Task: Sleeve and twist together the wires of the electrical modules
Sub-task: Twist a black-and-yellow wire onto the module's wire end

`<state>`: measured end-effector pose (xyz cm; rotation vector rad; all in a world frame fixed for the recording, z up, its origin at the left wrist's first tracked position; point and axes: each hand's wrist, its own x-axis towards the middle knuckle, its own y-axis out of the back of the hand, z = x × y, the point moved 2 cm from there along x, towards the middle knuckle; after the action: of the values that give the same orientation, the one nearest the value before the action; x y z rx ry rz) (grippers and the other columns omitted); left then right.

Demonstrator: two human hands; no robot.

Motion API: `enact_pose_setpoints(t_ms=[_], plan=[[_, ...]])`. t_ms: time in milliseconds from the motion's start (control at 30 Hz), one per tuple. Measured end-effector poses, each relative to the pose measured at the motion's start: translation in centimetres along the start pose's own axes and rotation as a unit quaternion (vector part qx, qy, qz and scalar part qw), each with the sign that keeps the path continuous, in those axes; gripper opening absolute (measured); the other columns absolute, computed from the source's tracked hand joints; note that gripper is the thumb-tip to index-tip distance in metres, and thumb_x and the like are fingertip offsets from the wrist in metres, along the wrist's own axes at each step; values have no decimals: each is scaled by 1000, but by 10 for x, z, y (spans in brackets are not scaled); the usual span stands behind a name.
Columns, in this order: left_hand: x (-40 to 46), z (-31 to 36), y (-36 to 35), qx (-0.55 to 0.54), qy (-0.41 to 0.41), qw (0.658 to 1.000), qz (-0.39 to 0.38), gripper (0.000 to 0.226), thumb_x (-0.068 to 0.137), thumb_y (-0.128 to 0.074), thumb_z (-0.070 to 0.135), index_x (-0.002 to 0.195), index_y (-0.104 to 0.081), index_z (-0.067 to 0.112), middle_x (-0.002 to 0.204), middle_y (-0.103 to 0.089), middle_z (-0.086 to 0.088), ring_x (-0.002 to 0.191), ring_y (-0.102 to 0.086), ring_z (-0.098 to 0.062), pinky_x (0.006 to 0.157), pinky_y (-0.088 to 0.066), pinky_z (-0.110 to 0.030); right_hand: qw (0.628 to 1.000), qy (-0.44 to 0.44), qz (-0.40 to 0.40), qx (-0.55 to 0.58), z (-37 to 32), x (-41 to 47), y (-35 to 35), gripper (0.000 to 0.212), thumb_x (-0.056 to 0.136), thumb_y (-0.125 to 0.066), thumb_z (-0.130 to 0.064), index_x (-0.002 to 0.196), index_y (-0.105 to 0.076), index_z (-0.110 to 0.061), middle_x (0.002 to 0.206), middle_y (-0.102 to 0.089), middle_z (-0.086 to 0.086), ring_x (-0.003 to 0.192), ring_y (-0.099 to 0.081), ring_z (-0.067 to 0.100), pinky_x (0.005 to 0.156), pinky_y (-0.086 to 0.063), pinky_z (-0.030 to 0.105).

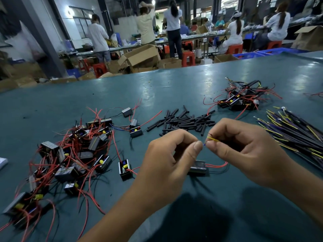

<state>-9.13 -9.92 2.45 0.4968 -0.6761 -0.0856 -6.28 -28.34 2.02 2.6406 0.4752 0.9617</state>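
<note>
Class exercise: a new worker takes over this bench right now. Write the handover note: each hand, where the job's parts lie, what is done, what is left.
Left hand: fingers pinch a wire end.
Right hand: pinches the yellow wire; the two ends meet between the hands.
Module in work lies on the table below the hands.
Black sleeves are heaped just beyond; the yellow and black wire bundle is at right.
Done: cannot tell for sure; a smaller pile of modules lies far right.
Left: this joint, then the large pile of modules at left.
</note>
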Motion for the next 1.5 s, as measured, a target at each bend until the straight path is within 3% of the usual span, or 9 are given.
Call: enact_pose_setpoints(t_ms=[200,333,533,700,833,967,1100,1267,1500], plan=[[1,3,4,-46,30,998,-26,17,97,-64,20,81,-64,18,56,-48,22,45,-42,4,48,-28,-2,989,95,26,-111,-10,1,1,7,90,-63,-21,85,-64,-17,70,-57,-12,57,-51,1,58,-39,8],[1,6,5,-5,15,1000,-14,16,97,-65,21,81,-64,18,60,-50,19,47,-42,2,49,-27,-3,993,83,16,-87,-6,-1,4,5,89,-67,-19,88,-62,-18,70,-57,-7,56,-50,5,56,-42,14],[3,4,10,50,-7,999,12,13,95,-63,28,83,-65,22,67,-54,19,58,-47,-2,57,-31,-8,999,33,-18,-13,-3,-1,8,17,90,-55,-30,106,-55,-31,80,-63,-3,66,-58,17,61,-46,18],[7,0,18,64,-4,996,61,12,94,-67,17,83,-66,14,63,-50,18,53,-44,2,55,-30,-5,1000,13,-17,-21,1,0,10,17,91,-55,-34,108,-53,-35,80,-67,-3,64,-56,30,57,-45,39],[9,-1,24,24,8,996,85,12,94,-63,24,84,-66,19,63,-51,18,52,-43,-3,53,-30,-12,997,14,-21,-67,2,-1,12,20,93,-58,-24,111,-53,-32,84,-71,-7,55,-52,10,52,-41,18],[8,4,19,75,-39,995,59,12,92,-68,32,91,-70,20,73,-56,21,62,-48,-3,59,-33,-11,989,37,-27,-143,-2,0,9,19,93,-61,-28,110,-53,-33,90,-70,-15,69,-65,13,59,-51,35],[6,-1,15,168,-101,978,64,16,88,-72,35,93,-72,20,82,-60,11,70,-49,-3,61,-45,-34,977,65,7,-202,-2,1,8,16,91,-64,-24,106,-57,-24,90,-66,-15,82,-66,5,72,-50,21],[4,-3,8,210,-140,965,75,9,89,-74,21,84,-70,15,82,-61,9,72,-41,4,58,-45,-35,969,76,27,-232,-1,1,5,17,89,-67,-24,103,-58,-21,92,-63,-22,87,-63,-6,76,-41,4],[2,0,5,288,-129,944,92,15,94,-67,26,85,-68,13,80,-61,5,69,-55,-16,58,-44,-33,974,58,55,-211,-1,2,7,20,86,-70,-25,103,-59,-22,88,-67,-17,84,-65,3,75,-39,5]])
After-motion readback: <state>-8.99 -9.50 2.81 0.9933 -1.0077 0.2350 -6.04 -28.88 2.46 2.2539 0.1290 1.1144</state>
